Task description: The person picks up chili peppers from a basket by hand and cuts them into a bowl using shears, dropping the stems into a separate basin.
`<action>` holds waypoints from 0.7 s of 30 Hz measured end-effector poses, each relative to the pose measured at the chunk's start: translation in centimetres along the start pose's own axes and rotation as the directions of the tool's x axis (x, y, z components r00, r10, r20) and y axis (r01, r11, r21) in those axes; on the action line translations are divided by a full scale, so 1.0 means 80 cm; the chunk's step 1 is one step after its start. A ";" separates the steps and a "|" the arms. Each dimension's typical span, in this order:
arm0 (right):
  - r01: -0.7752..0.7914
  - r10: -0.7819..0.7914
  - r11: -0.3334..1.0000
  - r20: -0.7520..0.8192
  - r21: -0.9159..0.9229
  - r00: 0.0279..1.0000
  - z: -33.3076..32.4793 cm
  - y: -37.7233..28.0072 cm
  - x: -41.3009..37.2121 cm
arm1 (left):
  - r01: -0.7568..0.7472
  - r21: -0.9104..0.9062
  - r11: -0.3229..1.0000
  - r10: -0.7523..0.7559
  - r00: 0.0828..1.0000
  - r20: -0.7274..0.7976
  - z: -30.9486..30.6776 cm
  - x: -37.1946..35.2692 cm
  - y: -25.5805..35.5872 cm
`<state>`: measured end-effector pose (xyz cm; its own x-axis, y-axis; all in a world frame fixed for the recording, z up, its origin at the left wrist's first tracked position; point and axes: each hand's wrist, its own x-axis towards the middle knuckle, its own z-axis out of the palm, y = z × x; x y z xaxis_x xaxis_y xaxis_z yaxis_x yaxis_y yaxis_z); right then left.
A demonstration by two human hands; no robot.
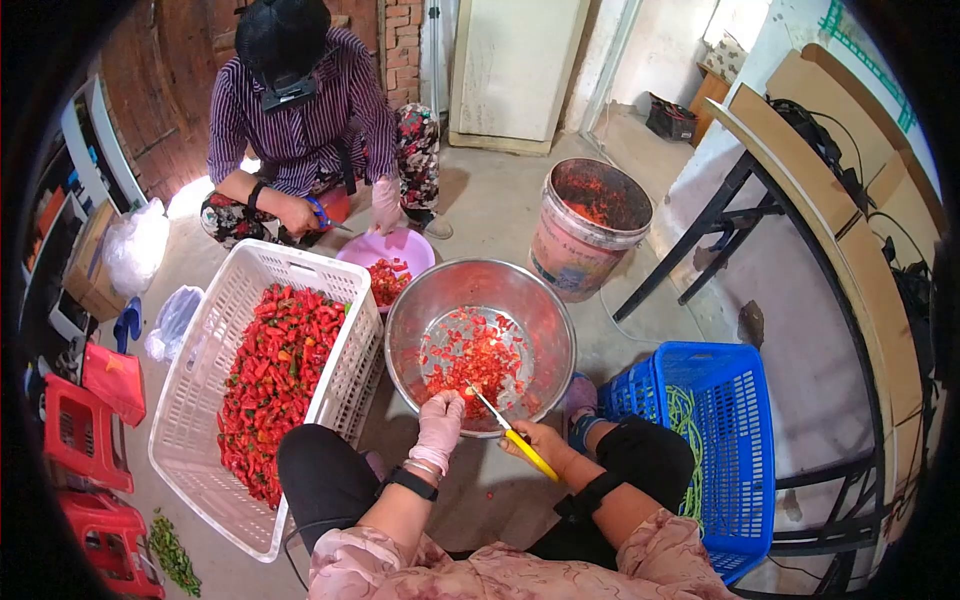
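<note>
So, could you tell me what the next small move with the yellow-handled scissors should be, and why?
Probably close the yellow-handled scissors in the right hand for one snip: their tips meet the gloved left hand above the round steel bowl of chopped red chili pieces, so cuttings would likely drop inside.

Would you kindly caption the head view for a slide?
Gloved left hand, right hand with yellow-handled scissors, over a steel bowl of chopped red chilies.

Red chillies (275, 370); white crate (188, 400); yellow scissors (528, 453); blue basket (742, 400); purple-striped shirt (300, 130).
</note>
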<state>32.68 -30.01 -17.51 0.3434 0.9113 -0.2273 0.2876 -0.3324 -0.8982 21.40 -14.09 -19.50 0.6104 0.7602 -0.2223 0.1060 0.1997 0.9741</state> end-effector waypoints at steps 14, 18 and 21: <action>-0.165 0.141 0.952 0.105 0.259 0.984 -0.003 -0.010 -0.002 | 0.267 -0.517 0.813 -0.127 0.949 0.290 -0.010 0.006 0.009; -0.009 -0.049 0.912 0.129 0.410 0.990 0.002 -0.002 -0.003 | 0.287 -0.492 0.822 -0.119 0.932 0.344 -0.010 0.006 0.000; 0.004 -0.037 0.955 0.107 0.296 0.994 0.003 -0.004 -0.001 | 0.355 -0.497 0.792 -0.135 0.895 0.426 -0.009 0.004 -0.001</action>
<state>32.33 -29.94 -17.31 0.2345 0.9439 -0.2326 0.0112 -0.2418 -0.9703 21.04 -13.45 -19.68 0.8661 0.3903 -0.3124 -0.0891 0.7355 0.6717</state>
